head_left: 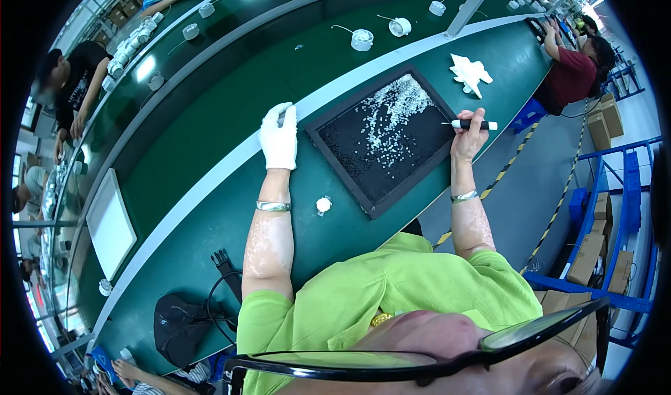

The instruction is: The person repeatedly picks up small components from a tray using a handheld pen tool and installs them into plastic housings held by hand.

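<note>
**Right hand holds a slim tool at the edge of a dark tray**

The person's right hand is closed around the slim tool, white and black and shaped like a pen, its thin tip pointing left over the tray's near-right rim. The tray lies directly to the left of this hand, between it and the left hand. Many small pale pieces are scattered inside, thickest toward the far corner, ahead and left of the right hand. Small dark pieces lie along the side nearest the left hand.

The left hand wears a white glove, its fingers partly bent over the pale rail at the table's far edge; whether it grips anything cannot be told. It is apart from the tray, which sits to its right. A small white round part rests to the right of the left wrist, closer to the person. A black cap lies well to the left of that forearm, nearer the body.

Beyond the right hand, on the table, is a crumpled white cloth or glove. Past the rail, ahead of both hands, white round units with wires sit on the green belt.
</note>
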`<state>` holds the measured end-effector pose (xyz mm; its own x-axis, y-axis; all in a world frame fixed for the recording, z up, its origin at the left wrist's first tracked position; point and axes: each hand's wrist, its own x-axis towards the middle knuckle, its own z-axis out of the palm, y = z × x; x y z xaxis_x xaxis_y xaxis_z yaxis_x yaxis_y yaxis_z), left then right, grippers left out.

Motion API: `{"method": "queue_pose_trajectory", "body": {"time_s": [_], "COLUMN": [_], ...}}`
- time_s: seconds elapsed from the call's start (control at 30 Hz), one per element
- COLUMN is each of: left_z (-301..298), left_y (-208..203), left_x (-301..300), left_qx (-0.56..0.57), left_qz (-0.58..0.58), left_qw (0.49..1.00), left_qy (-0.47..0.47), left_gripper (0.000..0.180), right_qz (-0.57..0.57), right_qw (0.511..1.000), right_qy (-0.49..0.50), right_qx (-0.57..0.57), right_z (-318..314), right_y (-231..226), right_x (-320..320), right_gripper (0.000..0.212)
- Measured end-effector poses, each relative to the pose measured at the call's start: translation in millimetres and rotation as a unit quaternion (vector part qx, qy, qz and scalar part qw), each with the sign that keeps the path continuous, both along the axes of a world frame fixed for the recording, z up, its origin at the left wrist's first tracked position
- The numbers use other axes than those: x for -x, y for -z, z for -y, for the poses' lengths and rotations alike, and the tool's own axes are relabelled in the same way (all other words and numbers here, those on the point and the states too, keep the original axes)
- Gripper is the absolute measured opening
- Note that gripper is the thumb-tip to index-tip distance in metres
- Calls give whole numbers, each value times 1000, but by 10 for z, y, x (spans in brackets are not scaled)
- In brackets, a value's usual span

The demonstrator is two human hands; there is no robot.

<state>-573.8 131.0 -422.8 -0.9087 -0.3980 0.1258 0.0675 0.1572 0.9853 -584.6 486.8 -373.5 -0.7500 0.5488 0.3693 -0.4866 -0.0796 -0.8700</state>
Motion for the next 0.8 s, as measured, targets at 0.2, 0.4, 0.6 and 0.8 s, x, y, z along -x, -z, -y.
{"method": "queue_pose_trajectory", "body": {"time_s": [0.2, 0.4, 0.6, 0.8], "left_z": [38, 14, -139, -401], "left_y": [83, 0, -256, -607], "left_x": [26, 5, 53, 583], "left_qx": [28, -29, 100, 378], "left_qz": [-20, 17, 50, 97], "left_qw": [999, 999, 994, 912], "left_qy": [-10, 5, 2, 127], "left_gripper": [24, 24, 39, 77], "right_qz": [1, -2, -13, -25], "right_qw": [1000, 1000, 1000, 999], "right_qy": [-8, -3, -8, -24], "right_qx": [7, 12, 26, 22], "right_z": [17, 19, 0, -28], "right_y": [6, 5, 8, 32], "right_x": [11, 19, 48, 0], "right_gripper": [40, 40, 39, 40]}}
